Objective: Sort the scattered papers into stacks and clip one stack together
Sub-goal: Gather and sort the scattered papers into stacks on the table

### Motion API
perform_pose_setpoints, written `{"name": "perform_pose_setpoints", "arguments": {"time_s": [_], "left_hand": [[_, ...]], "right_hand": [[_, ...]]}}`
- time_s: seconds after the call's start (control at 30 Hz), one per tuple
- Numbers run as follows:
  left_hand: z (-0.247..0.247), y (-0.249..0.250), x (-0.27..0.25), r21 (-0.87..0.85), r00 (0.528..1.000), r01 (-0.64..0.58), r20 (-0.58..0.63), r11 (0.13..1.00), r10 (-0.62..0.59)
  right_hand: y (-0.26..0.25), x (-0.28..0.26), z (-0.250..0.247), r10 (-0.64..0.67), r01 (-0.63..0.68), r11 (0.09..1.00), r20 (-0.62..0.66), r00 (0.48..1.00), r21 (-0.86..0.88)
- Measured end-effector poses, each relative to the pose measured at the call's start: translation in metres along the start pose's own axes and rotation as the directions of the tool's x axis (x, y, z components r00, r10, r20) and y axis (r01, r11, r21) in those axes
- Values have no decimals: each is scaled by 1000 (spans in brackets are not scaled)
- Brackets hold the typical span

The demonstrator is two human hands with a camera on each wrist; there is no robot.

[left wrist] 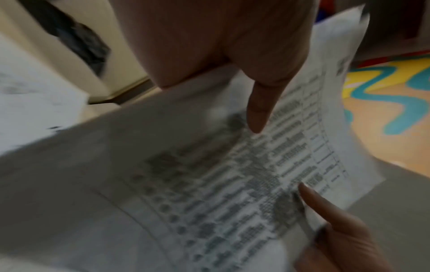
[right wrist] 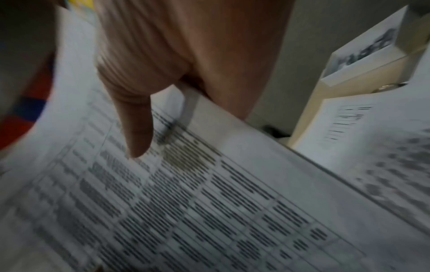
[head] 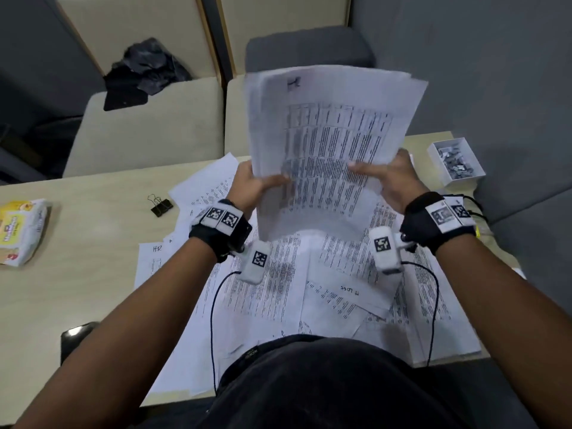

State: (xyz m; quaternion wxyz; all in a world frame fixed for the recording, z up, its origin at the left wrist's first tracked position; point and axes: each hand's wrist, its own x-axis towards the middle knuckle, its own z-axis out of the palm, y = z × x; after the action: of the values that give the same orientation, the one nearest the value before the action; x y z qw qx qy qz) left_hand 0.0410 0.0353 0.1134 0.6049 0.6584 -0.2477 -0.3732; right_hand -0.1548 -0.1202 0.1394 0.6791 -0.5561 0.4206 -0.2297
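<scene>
I hold a sheaf of printed papers (head: 328,140) upright above the table, its lower edge bowed towards me. My left hand (head: 255,184) grips its left side, thumb on the front (left wrist: 257,114). My right hand (head: 383,176) grips the right side, thumb laid across the printed table (right wrist: 137,132). Many more printed sheets (head: 294,292) lie scattered and overlapping on the table below my wrists. A black binder clip (head: 160,205) lies on the table left of the papers.
A white box of small metal clips (head: 455,161) stands at the back right of the beige table (head: 77,289). A yellow snack packet (head: 21,230) lies at the left edge. A dark phone (head: 75,339) lies near my left elbow. Beige chairs with a black bag (head: 145,69) stand behind.
</scene>
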Motion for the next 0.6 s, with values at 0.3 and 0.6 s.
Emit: {"name": "perform_pose_setpoints", "arguments": {"time_s": [0.3, 0.6], "left_hand": [[5, -34, -18, 158, 996, 83, 30, 984, -89], [-3, -24, -23, 86, 1000, 15, 21, 996, -17]], "right_hand": [[35, -17, 13, 26, -10, 983, 88, 996, -185], [45, -19, 17, -15, 32, 973, 72, 997, -227]]}}
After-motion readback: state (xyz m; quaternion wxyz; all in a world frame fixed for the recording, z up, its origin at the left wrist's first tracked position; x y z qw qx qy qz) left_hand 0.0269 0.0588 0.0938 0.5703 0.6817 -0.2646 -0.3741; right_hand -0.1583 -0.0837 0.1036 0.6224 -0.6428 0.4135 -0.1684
